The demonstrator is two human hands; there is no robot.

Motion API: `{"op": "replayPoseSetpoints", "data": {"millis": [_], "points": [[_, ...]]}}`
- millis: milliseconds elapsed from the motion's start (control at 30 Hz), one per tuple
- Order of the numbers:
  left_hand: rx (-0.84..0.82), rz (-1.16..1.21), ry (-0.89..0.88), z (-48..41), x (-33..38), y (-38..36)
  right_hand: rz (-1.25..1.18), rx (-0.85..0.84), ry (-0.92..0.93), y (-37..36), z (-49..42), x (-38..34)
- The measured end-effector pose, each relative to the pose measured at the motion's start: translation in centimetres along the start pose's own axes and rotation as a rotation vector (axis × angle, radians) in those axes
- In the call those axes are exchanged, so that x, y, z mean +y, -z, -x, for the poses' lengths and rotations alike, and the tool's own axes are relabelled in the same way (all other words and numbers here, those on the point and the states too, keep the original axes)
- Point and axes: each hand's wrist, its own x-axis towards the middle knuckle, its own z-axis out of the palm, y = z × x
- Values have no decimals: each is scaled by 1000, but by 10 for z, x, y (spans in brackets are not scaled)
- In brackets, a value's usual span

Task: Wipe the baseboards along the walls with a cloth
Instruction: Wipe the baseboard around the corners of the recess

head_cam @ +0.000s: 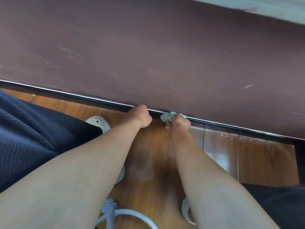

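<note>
We reach both arms down over the wooden floor (264, 159). Our left hand (142, 116) braces on the baseboard (82, 100), probably for balance, though we cannot tell its grip; our right hand (179, 125) clenches the crumpled cloth (167, 116), pressed to that baseboard below the maroon wall (165, 55).

soft daylight | glare on floor (219, 142) right | edges bowed, forearms blurred

Right hand (179, 123) with bunched cloth (166, 116) on baseboard (99, 103) — left hand (142, 115) alongside
</note>
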Motion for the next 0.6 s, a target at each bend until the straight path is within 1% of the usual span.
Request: {"op": "replayPoseSetpoints", "data": {"millis": [67,100,200,233,333,400,433,467,600], "points": [[-8,-3,-2,0,-2,-1,-59,97,24,19,-15,-9],[-14,-4,1,0,-3,-2,-84,96,20,27,-20,-12],[-19,5,18,0,-5,0,-143,-48,-35,27,-13,-14],[-19,10,22,1,-6,0,-121,-114,-58,21,-7,-10],[-15,23,23,2,-6,1,74,-331,-98,-6,18,8],[-10,24,17,2,-6,1,186,-442,-101,-21,28,12],[-8,26,14,2,-6,0,221,-468,-86,-26,32,10],[-5,34,13,1,-5,0,222,-462,-73,-30,33,8],[-1,14,-16,2,7,-3,123,-252,-90,-19,21,3]]}}
